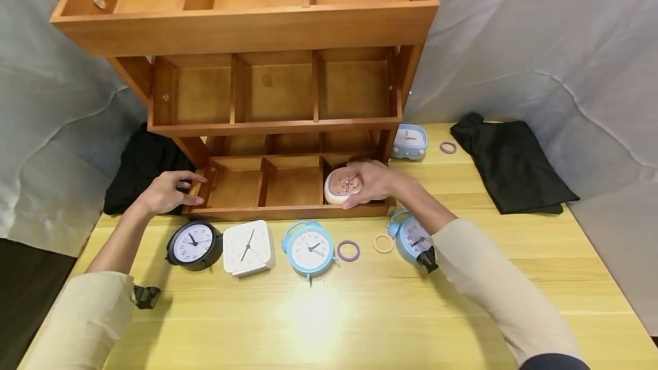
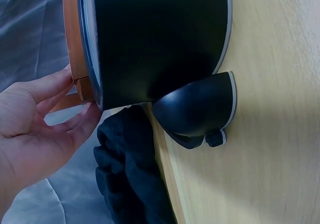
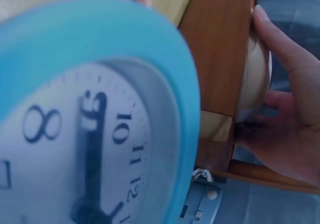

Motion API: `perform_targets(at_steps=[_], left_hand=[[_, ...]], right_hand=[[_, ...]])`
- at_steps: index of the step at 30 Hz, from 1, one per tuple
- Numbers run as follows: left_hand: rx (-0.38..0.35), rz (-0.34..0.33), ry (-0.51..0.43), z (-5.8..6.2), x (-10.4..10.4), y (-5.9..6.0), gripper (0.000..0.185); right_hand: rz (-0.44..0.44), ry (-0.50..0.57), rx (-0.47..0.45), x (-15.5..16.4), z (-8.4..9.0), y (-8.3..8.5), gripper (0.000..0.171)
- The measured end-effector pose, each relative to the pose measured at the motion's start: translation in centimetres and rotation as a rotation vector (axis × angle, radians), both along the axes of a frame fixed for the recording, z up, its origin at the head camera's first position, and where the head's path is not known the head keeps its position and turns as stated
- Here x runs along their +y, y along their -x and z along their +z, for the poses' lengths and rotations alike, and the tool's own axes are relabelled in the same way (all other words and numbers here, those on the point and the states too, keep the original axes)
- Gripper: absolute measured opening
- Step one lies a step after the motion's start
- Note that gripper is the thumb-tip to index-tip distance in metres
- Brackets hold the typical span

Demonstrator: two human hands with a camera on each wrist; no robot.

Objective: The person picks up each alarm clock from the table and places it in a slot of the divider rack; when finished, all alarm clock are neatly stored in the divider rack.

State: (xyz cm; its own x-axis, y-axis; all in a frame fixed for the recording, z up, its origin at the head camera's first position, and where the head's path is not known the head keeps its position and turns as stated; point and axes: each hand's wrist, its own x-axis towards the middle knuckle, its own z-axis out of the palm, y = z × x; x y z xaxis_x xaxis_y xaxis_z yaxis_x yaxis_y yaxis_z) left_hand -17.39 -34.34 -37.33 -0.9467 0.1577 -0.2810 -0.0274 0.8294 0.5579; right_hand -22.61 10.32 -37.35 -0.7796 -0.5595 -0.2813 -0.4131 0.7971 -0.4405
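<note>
Near frame centre, right hand [image 1: 372,180] clamps pink-faced clock [image 1: 342,185] in wooden rack [image 1: 288,213]; left hand [image 1: 168,192], centre-left, pinches rack's end.

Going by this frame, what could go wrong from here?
The right sleeve partly covers the right-hand blue clock in the head view, so pulling that arm back might knock it.

The pink clock, held by the right hand, is close to the compartment's divider and might catch on it.

The left hand is on the shelf's left end; a tug could shift it.
</note>
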Motion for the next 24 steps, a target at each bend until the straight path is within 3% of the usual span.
perform_targets(at_steps=[11,24], left_hand=[[-0.009,0.000,0.007,-0.04,0.00,-0.19,0.053],[-0.009,0.003,0.014,0.23,0.06,-0.06,0.053]], right_hand=[[0.021,-0.077,-0.132,-0.38,0.30,0.81,0.092],[-0.010,-0.115,-0.060,-0.68,0.40,0.01,0.088]])
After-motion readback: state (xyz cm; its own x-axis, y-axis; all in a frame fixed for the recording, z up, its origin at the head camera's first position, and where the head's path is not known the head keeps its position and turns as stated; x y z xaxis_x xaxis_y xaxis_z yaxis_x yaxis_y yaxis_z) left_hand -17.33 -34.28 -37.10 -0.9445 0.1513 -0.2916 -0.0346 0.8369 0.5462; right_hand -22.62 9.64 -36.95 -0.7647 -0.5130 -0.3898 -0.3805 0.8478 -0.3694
